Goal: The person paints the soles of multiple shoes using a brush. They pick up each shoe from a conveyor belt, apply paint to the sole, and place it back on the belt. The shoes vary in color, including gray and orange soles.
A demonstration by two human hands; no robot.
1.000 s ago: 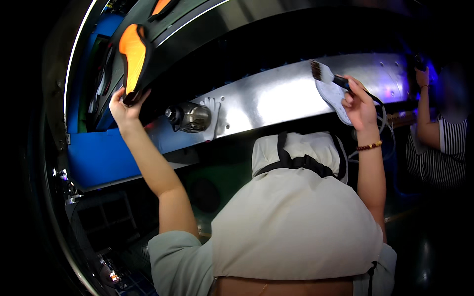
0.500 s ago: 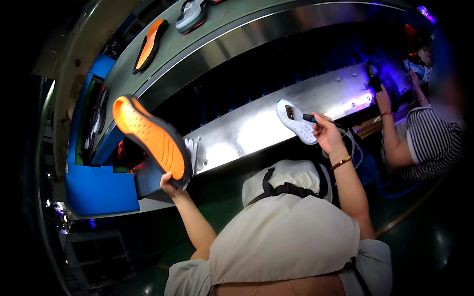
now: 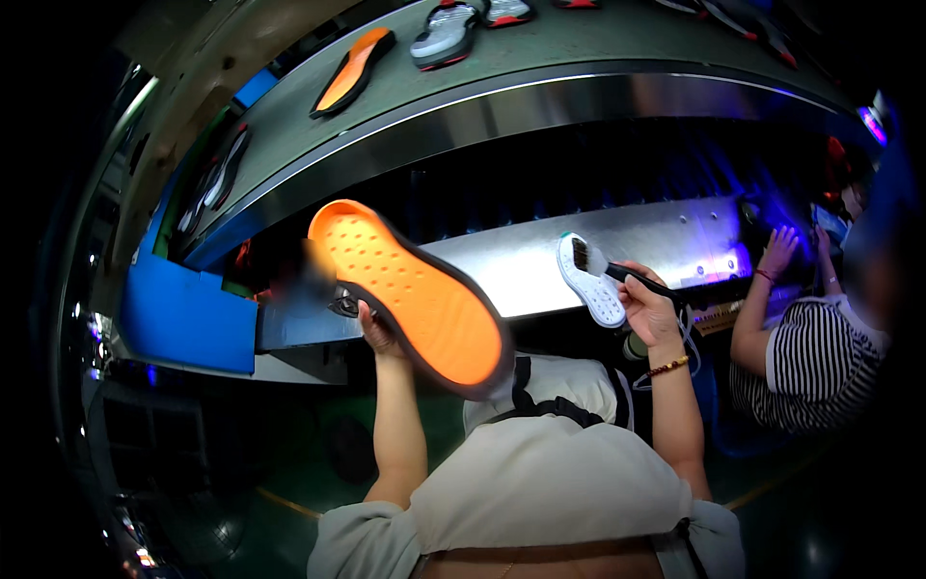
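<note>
My left hand (image 3: pixel 379 333) grips a large shoe sole (image 3: pixel 415 289) by its edge, thumb up. The sole has an orange, dimpled inner face and a dark rim, and it is tilted toward me. A small grey-black part shows beside these fingers, too blurred to name. My right hand (image 3: pixel 648 307) is closed round the black handle of a brush (image 3: pixel 596 261). The brush's dark bristles lie over a white sole-shaped piece (image 3: pixel 582 283) with holes, near the metal ledge (image 3: pixel 521 270). Whether my right fingers touch this piece I cannot tell.
A green curved conveyor (image 3: pixel 280 135) carries an orange-lined sole (image 3: pixel 355 72), a grey shoe (image 3: pixel 446 37) and several other shoe parts. Left of me stands a blue box-like panel (image 3: pixel 188 309). To the right, a person in a striped top (image 3: pixel 815 357) works under violet light.
My left hand has swung the orange sole to the right, turning its inner face more toward me. The brush and white piece keep their places relative to each other. The co-worker's hand has opened out.
</note>
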